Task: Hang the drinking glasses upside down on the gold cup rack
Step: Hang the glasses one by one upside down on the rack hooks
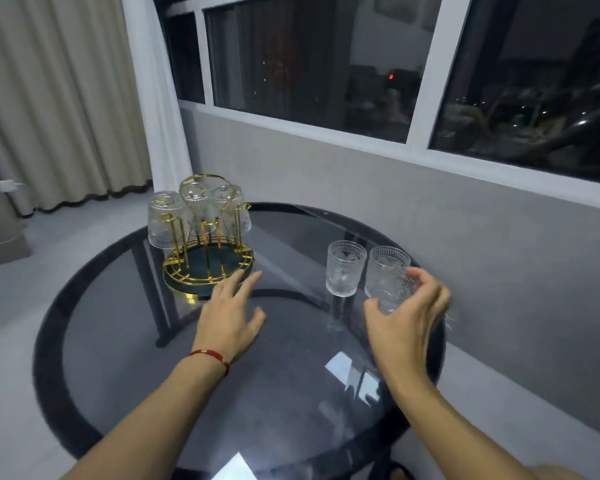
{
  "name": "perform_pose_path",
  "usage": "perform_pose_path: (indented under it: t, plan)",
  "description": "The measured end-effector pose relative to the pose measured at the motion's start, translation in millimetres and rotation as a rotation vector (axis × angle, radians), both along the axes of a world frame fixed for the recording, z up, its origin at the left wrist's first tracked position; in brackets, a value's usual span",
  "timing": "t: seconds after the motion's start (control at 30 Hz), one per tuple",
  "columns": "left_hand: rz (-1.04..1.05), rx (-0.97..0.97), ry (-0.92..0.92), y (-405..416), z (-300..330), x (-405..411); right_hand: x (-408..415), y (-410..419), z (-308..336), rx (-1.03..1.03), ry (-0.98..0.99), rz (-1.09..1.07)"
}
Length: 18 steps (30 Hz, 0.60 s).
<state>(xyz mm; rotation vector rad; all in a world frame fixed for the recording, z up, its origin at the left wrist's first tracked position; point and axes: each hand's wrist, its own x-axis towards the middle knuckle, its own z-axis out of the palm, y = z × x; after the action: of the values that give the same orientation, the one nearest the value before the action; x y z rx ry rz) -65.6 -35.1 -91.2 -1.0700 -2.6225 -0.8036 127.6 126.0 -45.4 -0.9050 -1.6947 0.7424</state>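
The gold cup rack (207, 271), on a dark round base, stands at the far left of the glass table. Three ribbed drinking glasses hang upside down on it: one at the left (163, 220), one in the middle (196, 202), one at the right (231, 209). Two more glasses stand upright at the right, one (345, 268) free and another (385, 268) beside it. My right hand (406, 317) curls around a blurred glass (394, 296) low in front of that second one. My left hand (231, 313) hovers open, fingertips near the rack's base.
The round smoked-glass table (274, 393) has a dark rim and stands against a grey wall (499, 271) under a window. Its right edge lies just past my right hand. Curtains hang at the far left, above a pale floor.
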Motion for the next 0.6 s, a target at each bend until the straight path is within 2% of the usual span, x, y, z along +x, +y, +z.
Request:
perform_pose_path:
  t: [0.07, 0.17, 0.23, 0.37, 0.47, 0.6]
  plan:
    - [-0.104, 0.046, -0.035, 15, 5, 15, 8, 14, -6, -0.139, 0.027, -0.039]
    - [-0.239, 0.062, -0.046, 24, 4, 28, 9, 29, -15, -0.399, -0.023, 0.046]
    - [-0.310, 0.016, -0.026, 24, 1, 33, 7, 35, -23, -0.502, -0.080, 0.120]
    - [-0.361, -0.037, -0.037, 23, 0, 36, 1, 40, -34, -0.487, -0.126, 0.092]
    - [-0.360, -0.004, -0.079, 23, 2, 39, -1, 34, -37, -0.457, -0.129, 0.046]
    - [-0.375, 0.085, -0.256, 28, 7, 46, -5, 15, -42, -0.419, -0.177, 0.161]
